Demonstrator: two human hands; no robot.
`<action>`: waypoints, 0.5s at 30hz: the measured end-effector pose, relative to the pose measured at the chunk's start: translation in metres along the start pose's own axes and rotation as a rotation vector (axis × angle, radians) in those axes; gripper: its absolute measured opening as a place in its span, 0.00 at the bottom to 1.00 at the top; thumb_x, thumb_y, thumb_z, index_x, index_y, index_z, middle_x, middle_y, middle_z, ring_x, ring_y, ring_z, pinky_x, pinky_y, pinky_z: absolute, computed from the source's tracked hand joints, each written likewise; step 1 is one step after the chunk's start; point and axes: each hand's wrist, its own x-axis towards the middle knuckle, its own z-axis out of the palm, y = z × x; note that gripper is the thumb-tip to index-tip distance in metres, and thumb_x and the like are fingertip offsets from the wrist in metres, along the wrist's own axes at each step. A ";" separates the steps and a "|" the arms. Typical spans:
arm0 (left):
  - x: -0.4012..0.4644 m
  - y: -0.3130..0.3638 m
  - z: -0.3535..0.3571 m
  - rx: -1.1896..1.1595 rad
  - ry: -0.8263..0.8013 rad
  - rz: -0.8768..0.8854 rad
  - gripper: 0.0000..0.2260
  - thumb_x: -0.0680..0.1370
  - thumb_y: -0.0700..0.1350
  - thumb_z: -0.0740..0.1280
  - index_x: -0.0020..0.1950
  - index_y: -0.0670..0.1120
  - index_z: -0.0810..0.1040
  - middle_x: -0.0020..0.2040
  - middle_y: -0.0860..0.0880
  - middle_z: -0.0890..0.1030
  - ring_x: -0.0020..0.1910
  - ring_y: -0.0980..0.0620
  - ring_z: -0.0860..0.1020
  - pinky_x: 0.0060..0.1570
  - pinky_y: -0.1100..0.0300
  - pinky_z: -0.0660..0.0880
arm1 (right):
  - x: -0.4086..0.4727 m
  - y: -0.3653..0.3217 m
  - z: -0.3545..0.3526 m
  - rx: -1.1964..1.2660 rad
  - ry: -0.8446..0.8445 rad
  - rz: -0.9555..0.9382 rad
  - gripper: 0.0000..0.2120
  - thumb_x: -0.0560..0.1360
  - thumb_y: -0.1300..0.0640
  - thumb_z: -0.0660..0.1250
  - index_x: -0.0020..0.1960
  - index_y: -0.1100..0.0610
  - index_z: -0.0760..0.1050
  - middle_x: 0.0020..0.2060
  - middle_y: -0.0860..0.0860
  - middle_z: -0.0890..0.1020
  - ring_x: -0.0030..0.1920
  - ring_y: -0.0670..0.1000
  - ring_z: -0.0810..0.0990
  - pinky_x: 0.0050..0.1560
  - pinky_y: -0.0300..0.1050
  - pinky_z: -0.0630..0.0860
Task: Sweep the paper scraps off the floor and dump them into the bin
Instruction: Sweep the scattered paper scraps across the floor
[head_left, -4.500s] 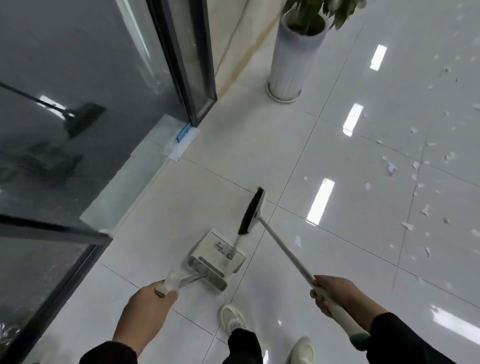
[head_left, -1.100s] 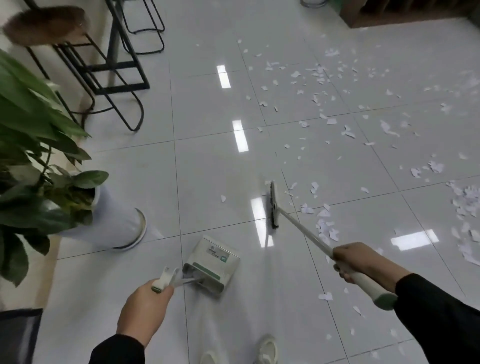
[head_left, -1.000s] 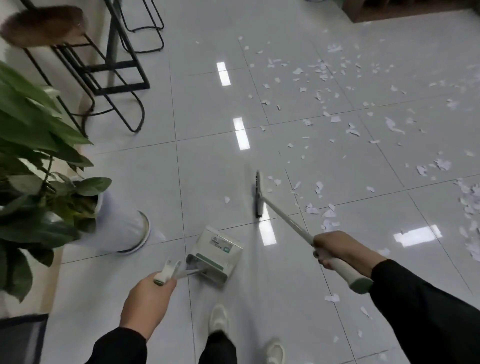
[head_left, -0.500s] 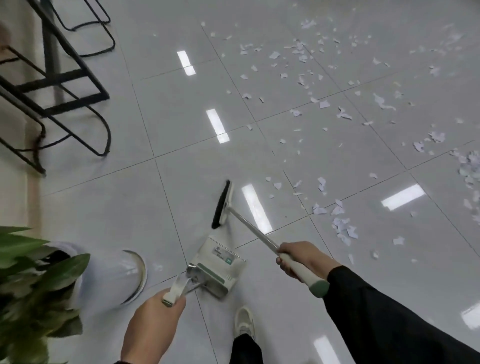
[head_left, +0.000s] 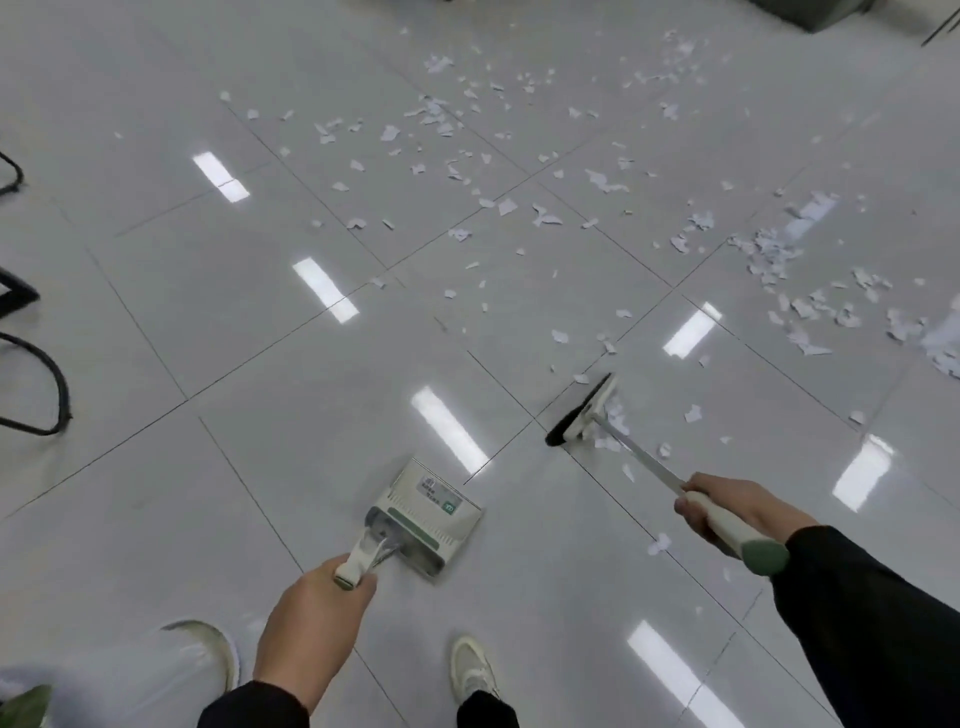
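My left hand (head_left: 311, 618) grips the handle of a white and green dustpan (head_left: 426, 512) that rests on the tiled floor in front of me. My right hand (head_left: 727, 506) holds the white handle of a broom (head_left: 584, 410), whose black bristled head sits on the floor to the right of the dustpan, among a few white paper scraps (head_left: 613, 415). Many more paper scraps (head_left: 774, 260) lie scattered over the tiles ahead and to the right. No bin is in view.
Black metal chair legs (head_left: 36, 374) stand at the left edge. The base of a white plant pot (head_left: 208, 649) and a green leaf (head_left: 26, 701) show at the bottom left. My shoe (head_left: 472, 670) is below the dustpan. A dark object (head_left: 810, 10) sits top right.
The view has swung right, away from the glass door and plant, toward the scraps. The broom head has moved right of the dustpan into the nearest scraps. Both hands keep their grips.
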 end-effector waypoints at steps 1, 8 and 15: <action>-0.001 -0.006 -0.001 -0.013 0.014 -0.012 0.11 0.78 0.55 0.66 0.38 0.53 0.78 0.32 0.48 0.79 0.35 0.49 0.77 0.35 0.57 0.71 | 0.002 -0.002 0.000 0.003 -0.025 0.003 0.07 0.77 0.58 0.65 0.49 0.63 0.74 0.33 0.56 0.80 0.21 0.49 0.74 0.22 0.37 0.74; -0.051 0.033 0.037 0.042 -0.007 0.135 0.09 0.79 0.54 0.68 0.41 0.54 0.80 0.33 0.48 0.80 0.37 0.47 0.78 0.38 0.56 0.73 | -0.079 0.089 -0.107 0.438 -0.111 -0.096 0.11 0.77 0.59 0.67 0.56 0.64 0.74 0.37 0.57 0.80 0.25 0.48 0.72 0.22 0.35 0.72; -0.093 0.081 0.055 0.101 -0.021 0.267 0.10 0.80 0.49 0.68 0.41 0.45 0.78 0.36 0.42 0.80 0.38 0.42 0.77 0.35 0.54 0.70 | -0.166 0.228 -0.163 0.598 0.024 -0.063 0.07 0.78 0.61 0.65 0.53 0.65 0.74 0.32 0.57 0.78 0.22 0.50 0.69 0.19 0.35 0.68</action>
